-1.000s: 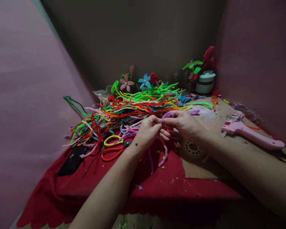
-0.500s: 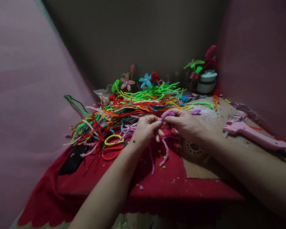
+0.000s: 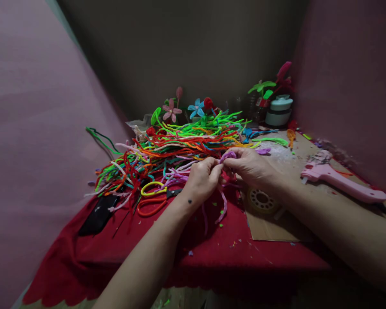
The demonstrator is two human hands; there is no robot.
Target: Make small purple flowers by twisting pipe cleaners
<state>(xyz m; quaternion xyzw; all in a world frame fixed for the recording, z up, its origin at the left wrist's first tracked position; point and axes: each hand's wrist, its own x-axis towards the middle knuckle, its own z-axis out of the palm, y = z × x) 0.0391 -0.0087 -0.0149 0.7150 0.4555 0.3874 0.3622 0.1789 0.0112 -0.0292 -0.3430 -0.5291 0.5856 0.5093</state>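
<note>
two hands meet at the centre of the frame. the left hand [image 3: 201, 180] has its grip pinched on a purple pipe cleaner [image 3: 227, 155], and the right hand [image 3: 251, 167] pinches the same bent piece from the other side. two loose purple tails hang below the fingers over the red cloth [image 3: 212, 244] that covers the bench.

just behind the hands, left of centre, lies one big pile of pipe cleaners [image 3: 180, 143] in green, red, orange, pink and white, too tangled to count. at the pile's near edge sits one pair of scissors [image 3: 151, 199], with one yellow loop and one orange loop. at the upper centre stand three finished flowers: one pink flower [image 3: 171, 111], one blue flower [image 3: 196, 108] and one red flower [image 3: 207, 103].

on the right, one cardboard sheet [image 3: 276, 229] carries one ring spool [image 3: 262, 199] just beside the right wrist, and one pink glue gun [image 3: 341, 180] further right. one white jar [image 3: 278, 112] stands at the upper right, too dim for any lettering to be read.
</note>
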